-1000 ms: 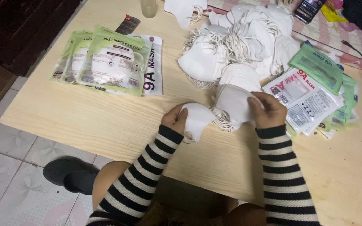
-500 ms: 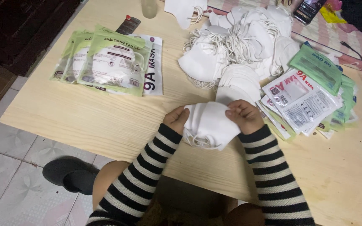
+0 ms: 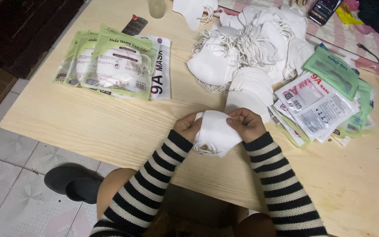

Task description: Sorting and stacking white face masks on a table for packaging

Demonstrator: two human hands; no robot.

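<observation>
Gripping a small stack of white face masks (image 3: 216,131) from both sides, the left hand (image 3: 188,127) and the right hand (image 3: 245,123) are holding it just above the near edge of the wooden table (image 3: 110,127). A loose heap of white masks (image 3: 255,48) is lying beyond the hands, with sealed green mask packets (image 3: 110,61) sitting well to the left and empty printed pouches (image 3: 316,103) lying to the right.

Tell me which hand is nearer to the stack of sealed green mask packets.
Left. The left hand holds the white mask on the side facing the sealed green mask packets; the right hand grips the mask's far side, farther away.
</observation>
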